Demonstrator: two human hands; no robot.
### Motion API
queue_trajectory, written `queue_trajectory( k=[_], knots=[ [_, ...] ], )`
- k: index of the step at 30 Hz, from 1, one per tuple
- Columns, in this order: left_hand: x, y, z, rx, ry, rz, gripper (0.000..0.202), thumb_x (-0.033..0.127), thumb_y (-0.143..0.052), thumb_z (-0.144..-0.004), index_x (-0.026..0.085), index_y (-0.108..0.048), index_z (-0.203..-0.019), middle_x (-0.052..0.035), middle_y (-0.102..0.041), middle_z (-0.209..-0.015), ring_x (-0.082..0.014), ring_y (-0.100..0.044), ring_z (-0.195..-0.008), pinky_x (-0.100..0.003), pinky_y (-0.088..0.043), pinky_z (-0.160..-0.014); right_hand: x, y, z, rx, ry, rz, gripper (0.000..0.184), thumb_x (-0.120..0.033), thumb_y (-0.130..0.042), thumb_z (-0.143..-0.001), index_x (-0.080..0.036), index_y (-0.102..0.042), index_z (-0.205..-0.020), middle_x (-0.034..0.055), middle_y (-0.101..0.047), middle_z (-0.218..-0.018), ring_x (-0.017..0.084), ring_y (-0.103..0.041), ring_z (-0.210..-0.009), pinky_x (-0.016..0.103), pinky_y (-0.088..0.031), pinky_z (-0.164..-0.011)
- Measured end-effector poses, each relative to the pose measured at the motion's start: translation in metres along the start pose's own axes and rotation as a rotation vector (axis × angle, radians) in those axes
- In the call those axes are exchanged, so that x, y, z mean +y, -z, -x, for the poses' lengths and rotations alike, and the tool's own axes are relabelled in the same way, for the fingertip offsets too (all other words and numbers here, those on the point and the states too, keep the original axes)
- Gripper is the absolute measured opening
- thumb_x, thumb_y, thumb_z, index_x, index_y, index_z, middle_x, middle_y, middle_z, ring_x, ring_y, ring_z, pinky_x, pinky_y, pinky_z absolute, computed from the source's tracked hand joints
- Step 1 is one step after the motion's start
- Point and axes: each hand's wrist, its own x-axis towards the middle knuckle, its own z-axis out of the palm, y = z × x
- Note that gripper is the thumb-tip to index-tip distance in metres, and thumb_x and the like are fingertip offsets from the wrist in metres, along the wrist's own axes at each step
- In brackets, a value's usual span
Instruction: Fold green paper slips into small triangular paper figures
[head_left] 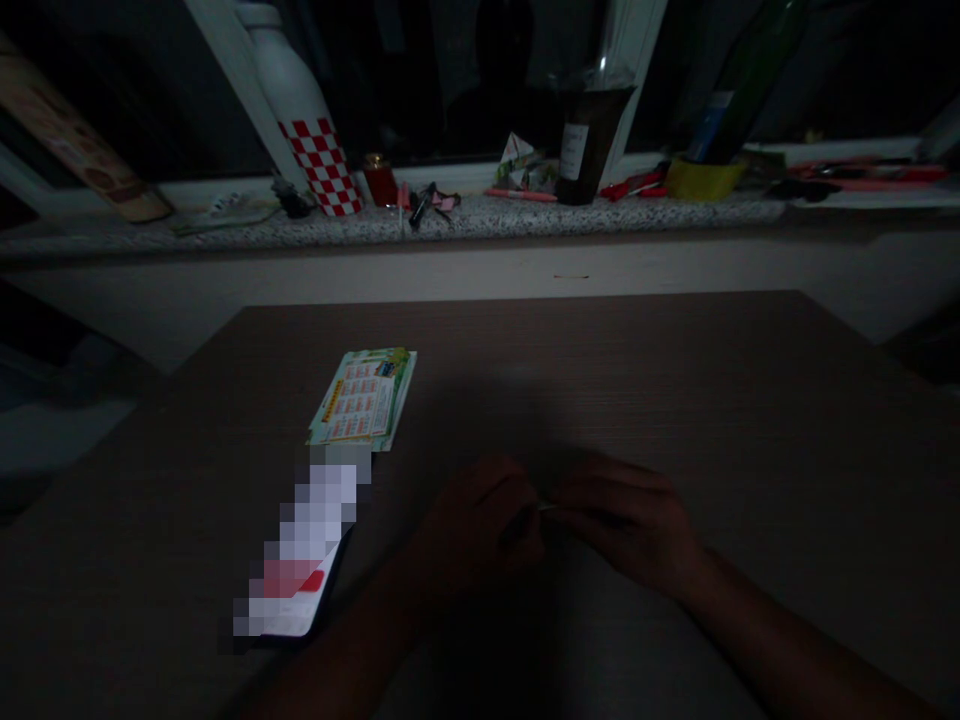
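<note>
Over the dark wooden table (675, 400), my left hand (487, 515) and my right hand (630, 515) are close together, both with fingers pinched. A small pale sliver (549, 507) shows between their fingertips; it is too dim and small to name. To the left of my left hand lies a lit phone (304, 605), its screen partly blurred out. Beyond the phone is a stack of printed cards (360, 398) with orange and green print. Deep shadow covers much of both hands.
A speckled stone windowsill (480, 218) runs behind the table. On it stand a white bottle with red checks (319, 150), a small red jar (380, 180), a dark cup with a label (589, 145), and a green bottle (750, 80) in a yellow roll (703, 180).
</note>
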Motion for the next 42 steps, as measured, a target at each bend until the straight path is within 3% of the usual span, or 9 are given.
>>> queue_trajectory(
  k=[7,12,22,30,36,42],
  knots=[
    [-0.0021,0.0026,0.0009,-0.033,0.018,0.070,0.011,0.017,-0.054,-0.088,0.015,-0.058,-0.097,-0.0052,-0.063,-0.092,-0.0151,-0.058,-0.086,-0.026,-0.048,-0.076,0.0031,0.0021,0.0036,-0.003,-0.038,-0.067,0.013,-0.010,-0.068,-0.080,-0.015,-0.073,-0.091,0.0061,-0.072,-0.076,0.015,-0.067,-0.067,0.025,-0.054,-0.057],
    [-0.0043,0.0010,0.0010,-0.017,0.044,0.067,0.014,0.019,-0.049,-0.092,0.016,-0.062,-0.094,-0.0037,-0.065,-0.086,-0.0136,-0.060,-0.079,-0.025,-0.048,-0.072,0.0013,0.0021,0.0008,0.020,-0.103,-0.055,0.013,-0.014,-0.069,-0.079,-0.018,-0.073,-0.091,0.0049,-0.073,-0.076,0.017,-0.068,-0.068,0.027,-0.056,-0.059],
    [0.0023,0.0031,-0.0035,0.032,0.093,0.169,0.014,0.021,-0.052,-0.089,0.016,-0.064,-0.085,-0.0021,-0.064,-0.072,-0.0126,-0.059,-0.064,-0.024,-0.044,-0.059,-0.0008,0.0044,0.0004,-0.031,-0.168,-0.126,0.012,-0.013,-0.063,-0.083,-0.018,-0.072,-0.089,0.0047,-0.073,-0.075,0.016,-0.068,-0.066,0.027,-0.055,-0.058],
    [0.0035,-0.0009,-0.0019,0.024,0.178,0.228,0.008,0.021,-0.057,-0.084,0.017,-0.060,-0.078,0.0011,-0.061,-0.070,-0.0105,-0.056,-0.063,-0.022,-0.043,-0.060,-0.0048,0.0018,0.0004,-0.042,-0.164,-0.137,0.012,-0.010,-0.063,-0.082,-0.016,-0.071,-0.087,0.0048,-0.071,-0.073,0.015,-0.066,-0.065,0.026,-0.052,-0.057],
    [0.0025,0.0011,-0.0015,0.029,0.136,0.169,0.008,0.020,-0.053,-0.084,0.018,-0.058,-0.077,-0.0004,-0.059,-0.071,-0.0122,-0.055,-0.065,-0.024,-0.043,-0.061,-0.0021,0.0004,0.0021,-0.041,-0.140,-0.094,0.016,-0.009,-0.066,-0.080,-0.017,-0.070,-0.093,0.0053,-0.072,-0.079,0.016,-0.067,-0.070,0.027,-0.054,-0.061],
    [0.0023,-0.0009,-0.0011,0.020,0.092,0.147,0.007,0.019,-0.054,-0.084,0.016,-0.060,-0.087,-0.0042,-0.064,-0.082,-0.0149,-0.059,-0.078,-0.027,-0.048,-0.070,-0.0032,0.0005,0.0009,-0.038,-0.079,-0.106,0.016,-0.009,-0.063,-0.082,-0.017,-0.071,-0.094,0.0058,-0.072,-0.077,0.016,-0.068,-0.069,0.028,-0.056,-0.058]
  ],
)
